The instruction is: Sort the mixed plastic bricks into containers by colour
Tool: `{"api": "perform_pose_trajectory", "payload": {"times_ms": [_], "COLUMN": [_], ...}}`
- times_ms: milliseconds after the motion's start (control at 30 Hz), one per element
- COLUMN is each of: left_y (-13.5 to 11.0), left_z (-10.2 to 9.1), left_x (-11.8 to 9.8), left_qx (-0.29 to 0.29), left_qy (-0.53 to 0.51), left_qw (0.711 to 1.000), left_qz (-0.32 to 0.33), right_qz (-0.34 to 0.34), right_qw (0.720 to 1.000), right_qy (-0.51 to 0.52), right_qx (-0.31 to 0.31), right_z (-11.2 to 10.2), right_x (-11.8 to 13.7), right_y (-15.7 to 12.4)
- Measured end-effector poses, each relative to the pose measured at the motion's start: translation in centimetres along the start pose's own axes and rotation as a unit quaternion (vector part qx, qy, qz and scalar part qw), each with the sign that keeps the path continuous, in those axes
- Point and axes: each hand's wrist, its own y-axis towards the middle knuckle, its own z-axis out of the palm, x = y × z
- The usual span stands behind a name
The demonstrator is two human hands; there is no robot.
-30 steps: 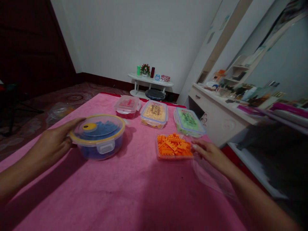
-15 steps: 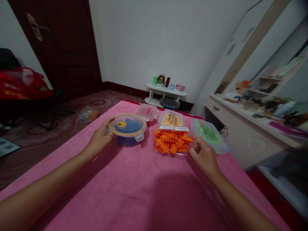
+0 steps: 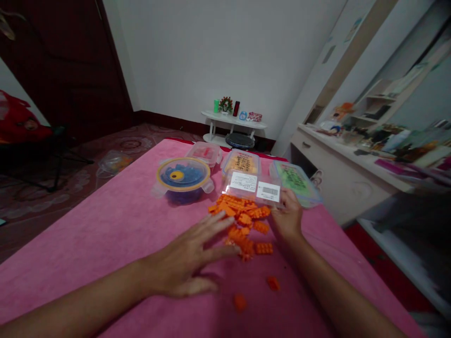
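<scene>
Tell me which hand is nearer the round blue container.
Left. The left hand lies open on the pink cloth in front of the round blue container; the right hand is farther right, gripping the tipped clear box.

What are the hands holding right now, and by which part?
The right hand holds the clear container, tipped over the orange bricks, by its right edge. The left hand is open over the bricks, holding nothing.

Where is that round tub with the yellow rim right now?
The round tub sits on the pink cloth left of centre, lid on, beside the spilled orange bricks and in front of a small red-filled box.
</scene>
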Motion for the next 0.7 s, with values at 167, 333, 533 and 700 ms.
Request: {"api": "perform_pose_trajectory", "payload": {"times_ms": [167, 333, 533, 700], "left_y": [3.1, 6.7, 11.2, 12.1], "left_z": [3.0, 7.2, 7.6, 8.4], "left_x": [-3.5, -2.2, 1.8, -1.2], "left_qx": [0.142, 0.088, 0.024, 0.029], "left_qy": [-0.034, 0.048, 0.146, 0.085], "left_qw": [0.98, 0.988, 0.989, 0.995], "left_qz": [0.133, 0.117, -0.018, -0.041], "right_qz": [0.016, 0.115, 0.206, 0.25], "right_qw": [0.999, 0.989, 0.961, 0.942], "right_qy": [0.005, 0.062, 0.167, 0.202], "right_qx": [-0.039, -0.075, -0.08, -0.101], "right_z": [-0.4, -2.4, -7.2, -10.1], "right_x": [1.7, 2.5, 2.3, 2.9], "right_y": [1.0, 2.3, 2.1, 0.6]}}
